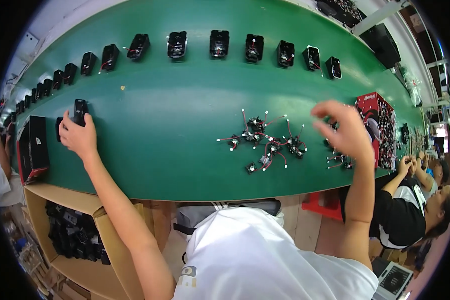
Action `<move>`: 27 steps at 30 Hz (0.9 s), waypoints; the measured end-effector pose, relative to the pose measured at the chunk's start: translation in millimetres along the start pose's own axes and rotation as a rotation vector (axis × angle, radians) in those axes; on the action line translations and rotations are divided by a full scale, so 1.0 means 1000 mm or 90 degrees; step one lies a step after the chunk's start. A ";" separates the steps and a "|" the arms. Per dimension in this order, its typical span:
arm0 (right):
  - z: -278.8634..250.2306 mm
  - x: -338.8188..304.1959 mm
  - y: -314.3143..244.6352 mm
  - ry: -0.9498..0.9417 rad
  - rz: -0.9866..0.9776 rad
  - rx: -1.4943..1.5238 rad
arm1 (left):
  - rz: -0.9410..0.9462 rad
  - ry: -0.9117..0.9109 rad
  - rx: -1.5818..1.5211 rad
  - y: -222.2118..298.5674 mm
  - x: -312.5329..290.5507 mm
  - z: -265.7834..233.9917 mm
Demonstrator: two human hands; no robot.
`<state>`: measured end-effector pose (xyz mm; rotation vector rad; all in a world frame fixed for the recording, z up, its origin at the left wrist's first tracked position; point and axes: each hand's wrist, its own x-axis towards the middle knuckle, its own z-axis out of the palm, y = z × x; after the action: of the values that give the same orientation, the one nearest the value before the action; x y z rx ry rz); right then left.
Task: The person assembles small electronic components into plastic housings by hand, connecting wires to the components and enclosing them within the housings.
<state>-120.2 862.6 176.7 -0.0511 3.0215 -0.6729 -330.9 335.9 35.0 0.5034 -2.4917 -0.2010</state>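
My left hand is at the left of the green table, its thumb and fingers around a black plastic housing. A second black piece shows beside its fingertips, partly covered. My right hand is raised over the right side, thumb and fingers apart, with nothing visible between them. Below and beside it lie small black parts with red wires and white connectors, partly hidden by the hand. A larger loose cluster of the same wired parts is spread on the table between my hands.
A long curved row of black housings lines the far side, some with wires showing. A red box full of small parts stands at right, a black and red box at left. Below is a cardboard carton of black pieces. Co-workers sit at right.
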 end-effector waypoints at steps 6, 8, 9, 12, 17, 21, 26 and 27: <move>0.047 -0.061 -0.013 0.156 0.151 0.116 | 0.078 -0.010 -0.018 -0.012 0.002 0.008; 0.066 -0.071 -0.019 0.181 0.176 0.211 | 0.093 -0.025 -0.029 0.001 -0.007 0.001; 0.074 -0.070 -0.020 0.190 0.169 0.200 | 0.108 -0.034 -0.036 0.007 -0.012 -0.005; 0.098 -0.069 -0.018 0.223 0.169 0.183 | 0.167 -0.117 -0.121 0.015 -0.031 -0.028; 0.103 -0.071 -0.005 0.276 0.238 0.259 | 0.087 -0.265 -0.463 0.057 -0.100 -0.066; 0.085 -0.079 0.008 0.342 0.277 0.310 | 0.009 -0.340 -0.764 0.099 -0.143 -0.101; 0.074 -0.077 0.004 0.378 0.225 0.314 | -0.161 -0.644 -0.999 0.124 -0.159 -0.120; 0.073 -0.077 0.002 0.376 0.227 0.319 | -0.161 -0.711 -1.011 0.129 -0.158 -0.125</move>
<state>-39.9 837.0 112.6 0.8120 3.0979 -1.5977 -179.1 513.4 88.3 -0.0934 -2.0668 -2.7797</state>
